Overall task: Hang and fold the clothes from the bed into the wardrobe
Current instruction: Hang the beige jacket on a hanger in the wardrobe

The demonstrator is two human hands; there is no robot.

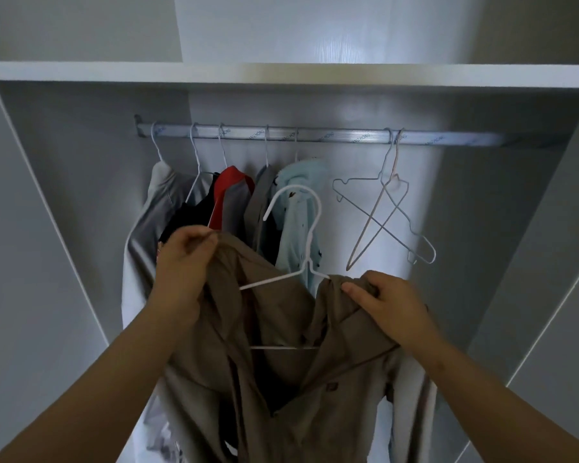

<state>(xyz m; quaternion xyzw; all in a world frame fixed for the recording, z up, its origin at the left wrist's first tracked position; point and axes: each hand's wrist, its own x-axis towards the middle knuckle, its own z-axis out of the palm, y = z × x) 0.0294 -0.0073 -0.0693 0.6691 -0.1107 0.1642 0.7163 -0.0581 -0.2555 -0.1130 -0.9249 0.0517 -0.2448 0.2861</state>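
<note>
Wardrobe interior, all white panels, with a white shelf board (281,73) across the top and a silver metal rail (315,135) just under it, way up above both grips.

Left grip (184,259) is closed, fingertips pinching a shoulder edge of the brown button-up shirt (281,379). Right grip (388,305) is closed too, fingers curled over a bunched wad of the same shirt, thumb lying on top of the fabric. So the shirt's held up between the two grips, and the rest of it droops down below them, in front of the wardrobe.

Between the grips sits a thin white wire hanger (274,277), partly inside the shirt. Its right shoulder end runs into the fabric just beside the right grip, its left arm pokes out bare, and its bottom bar shows through the shirt's opening lower down. The hook sticks up above both grips and isn't on the rail; it's hanging in the air short of it.

Behind the left grip, a row of stuff already hangs on the rail: a pale grey garment (154,208), a black one (188,215), a red-and-grey one (229,188), another grey one (259,195) and a light blue one (298,222), which is right behind the hanger's hook.

Up above the right grip, two empty wire hangers (381,226) hang on the rail, tilted and crossing each other.
</note>
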